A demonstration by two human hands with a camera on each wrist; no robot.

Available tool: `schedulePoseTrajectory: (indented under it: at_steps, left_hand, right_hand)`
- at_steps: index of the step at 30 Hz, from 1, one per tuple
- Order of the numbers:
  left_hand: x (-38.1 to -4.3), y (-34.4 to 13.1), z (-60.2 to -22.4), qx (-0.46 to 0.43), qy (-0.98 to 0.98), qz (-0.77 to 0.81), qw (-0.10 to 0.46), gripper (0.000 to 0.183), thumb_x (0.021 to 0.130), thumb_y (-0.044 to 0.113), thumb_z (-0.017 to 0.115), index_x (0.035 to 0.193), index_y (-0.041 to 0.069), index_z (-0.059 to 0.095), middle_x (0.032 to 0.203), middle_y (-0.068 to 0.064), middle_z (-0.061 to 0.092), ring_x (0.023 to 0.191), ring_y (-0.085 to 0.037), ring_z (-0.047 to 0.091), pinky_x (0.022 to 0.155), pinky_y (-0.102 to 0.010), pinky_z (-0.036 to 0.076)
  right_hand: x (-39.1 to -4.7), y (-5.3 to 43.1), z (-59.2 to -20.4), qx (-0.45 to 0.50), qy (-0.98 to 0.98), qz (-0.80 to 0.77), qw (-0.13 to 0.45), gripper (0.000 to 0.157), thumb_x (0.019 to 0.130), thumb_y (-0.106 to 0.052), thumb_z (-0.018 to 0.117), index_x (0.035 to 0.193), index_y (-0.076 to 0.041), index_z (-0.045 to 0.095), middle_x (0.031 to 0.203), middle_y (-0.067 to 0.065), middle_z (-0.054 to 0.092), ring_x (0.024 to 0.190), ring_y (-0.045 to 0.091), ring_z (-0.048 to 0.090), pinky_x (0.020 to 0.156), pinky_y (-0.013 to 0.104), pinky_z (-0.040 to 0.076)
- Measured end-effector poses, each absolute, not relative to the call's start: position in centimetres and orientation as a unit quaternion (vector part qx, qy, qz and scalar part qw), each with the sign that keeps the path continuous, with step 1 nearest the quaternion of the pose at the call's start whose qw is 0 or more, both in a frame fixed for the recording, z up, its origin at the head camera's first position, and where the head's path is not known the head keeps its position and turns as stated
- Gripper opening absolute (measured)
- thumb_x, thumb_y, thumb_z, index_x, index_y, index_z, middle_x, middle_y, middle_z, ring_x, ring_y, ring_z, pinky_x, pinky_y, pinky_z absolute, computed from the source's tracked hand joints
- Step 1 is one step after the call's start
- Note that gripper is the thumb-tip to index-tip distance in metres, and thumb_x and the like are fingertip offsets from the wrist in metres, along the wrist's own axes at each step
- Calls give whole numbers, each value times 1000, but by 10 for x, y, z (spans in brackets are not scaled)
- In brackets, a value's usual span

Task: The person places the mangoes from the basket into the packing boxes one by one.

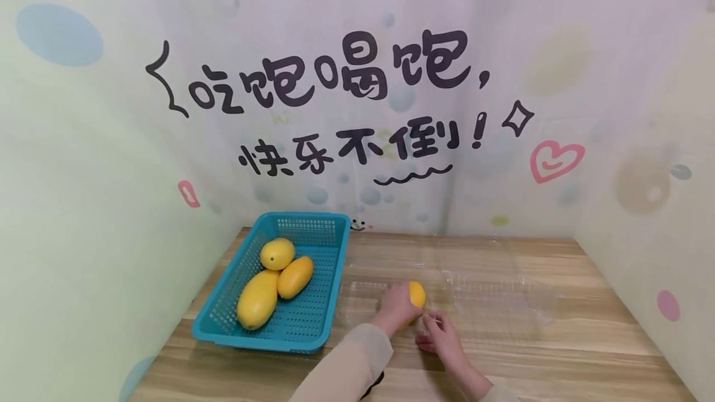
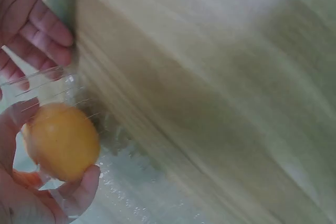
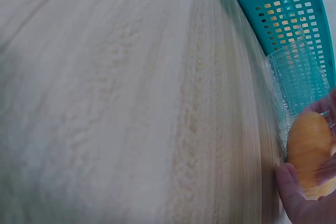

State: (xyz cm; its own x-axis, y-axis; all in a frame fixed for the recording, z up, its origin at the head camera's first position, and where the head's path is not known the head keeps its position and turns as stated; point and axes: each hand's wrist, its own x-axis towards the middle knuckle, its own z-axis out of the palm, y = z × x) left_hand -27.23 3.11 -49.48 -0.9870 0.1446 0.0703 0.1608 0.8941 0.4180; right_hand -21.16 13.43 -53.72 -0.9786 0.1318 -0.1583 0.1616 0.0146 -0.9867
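Observation:
My left hand (image 1: pixel 396 308) grips an oval yellow-orange fruit (image 1: pixel 417 294) over a clear plastic box (image 1: pixel 360 304). In the left wrist view the thumb and fingers curl round the fruit (image 2: pixel 65 142), close under the box's ribbed clear edge. My right hand (image 1: pixel 447 345) pinches the near right corner of that box. The right wrist view has the right thumb (image 3: pixel 290 182) beside the fruit (image 3: pixel 308 148), with the box wall (image 3: pixel 291 85) running up behind it. Part of the fruit is hidden by the left hand.
A blue perforated basket (image 1: pixel 203 326) stands on the left, holding a large yellow fruit (image 1: pixel 257 300), a rounder yellow one (image 1: pixel 277 254) and an orange-yellow one (image 1: pixel 295 277). Another clear box (image 1: pixel 497 303) lies with its lid raised on the right. A printed curtain (image 1: pixel 357 203) hangs behind the wooden table (image 1: pixel 609 358).

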Motion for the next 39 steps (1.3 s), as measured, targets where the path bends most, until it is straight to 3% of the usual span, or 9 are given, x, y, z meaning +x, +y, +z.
schedulePoseTrajectory:
  at_steps: [11,17,19,23,27,32,39]
  left_hand:
    - [-270,35,-502,-50,-980,-192,9,60,65,37,77,112,7,53,91,-12,54,82,-26,51,68,-40,45]
    - [-275,30,-481,-69,-979,-190,-14,73,70,33,74,130,5,42,116,-14,52,101,-31,51,82,-44,45]
    - [-281,22,-463,-84,-978,-189,-5,68,73,28,72,128,3,43,119,-15,51,104,-30,51,86,-42,45]
    - [-299,-8,-421,-91,-979,-181,36,59,79,20,66,130,1,42,129,-18,45,113,-32,46,93,-42,41]
    - [-320,-52,-398,-44,-983,-169,63,61,82,20,63,135,4,36,132,-20,41,114,-38,43,91,-51,39]
    - [-339,-114,-398,27,-990,-122,62,56,87,25,59,134,4,36,128,-22,41,112,-43,42,89,-57,38]
    - [-333,-199,-415,137,-980,-142,16,62,86,26,58,128,-11,33,119,-35,41,103,-52,45,83,-61,41]
  right_hand:
    - [-213,135,-538,109,723,-682,23,38,96,-25,41,117,7,36,111,27,47,71,25,65,64,37,54]
    - [-213,135,-540,97,713,-694,13,36,94,-22,44,114,8,37,107,23,46,66,22,65,61,34,54]
    - [-214,135,-541,97,712,-695,11,35,94,-21,44,114,8,37,106,21,46,65,20,64,60,33,54]
    - [-214,136,-539,98,713,-694,17,38,94,-22,44,116,8,37,109,22,47,67,20,64,61,32,54]
    - [-215,139,-537,100,712,-695,22,39,95,-23,44,117,9,35,112,26,47,69,22,64,62,34,54]
    - [-215,141,-537,104,712,-694,31,42,96,-24,43,118,10,34,114,27,45,69,21,64,63,34,54]
    - [-212,138,-538,98,712,-695,36,40,95,-23,44,115,10,35,111,26,47,68,21,64,63,33,54]
